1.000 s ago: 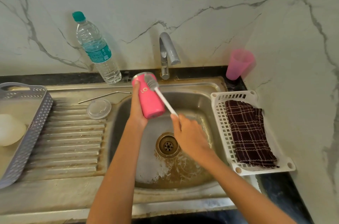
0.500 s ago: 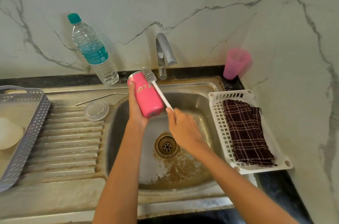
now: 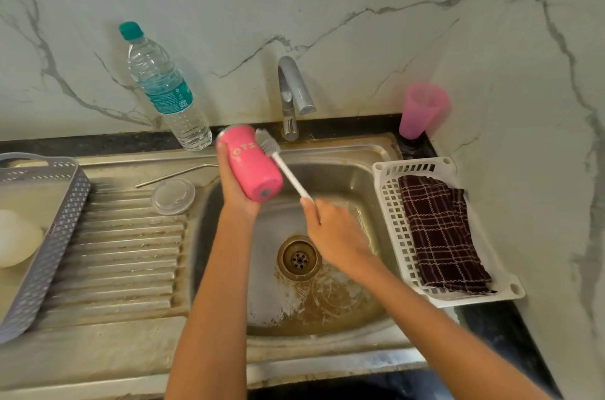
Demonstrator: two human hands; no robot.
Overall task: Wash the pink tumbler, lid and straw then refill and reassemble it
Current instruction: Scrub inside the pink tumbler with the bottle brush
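Two baskets flank the sink (image 3: pixel 347 177): the white basket (image 3: pixel 388 203) on its right holds a checked cloth (image 3: pixel 442 232), and the grey basket (image 3: pixel 59 219) far to its left holds a pale lump (image 3: pixel 16 236). Over the sink, the left hand (image 3: pixel 234 191) grips the tumbler (image 3: pixel 250 167), which is tilted with its base toward the camera and its mouth toward the wall. The right hand (image 3: pixel 334 232) grips a brush (image 3: pixel 288 172) whose bristles are against the tumbler's side. The lid (image 3: pixel 173 196) and straw (image 3: pixel 176 173) lie just left of the sink.

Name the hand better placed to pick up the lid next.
Left, probably: the clear lid lies on the drainboard beside the left hand, though it holds the pink tumbler. The right hand grips the bottle brush, farther off.
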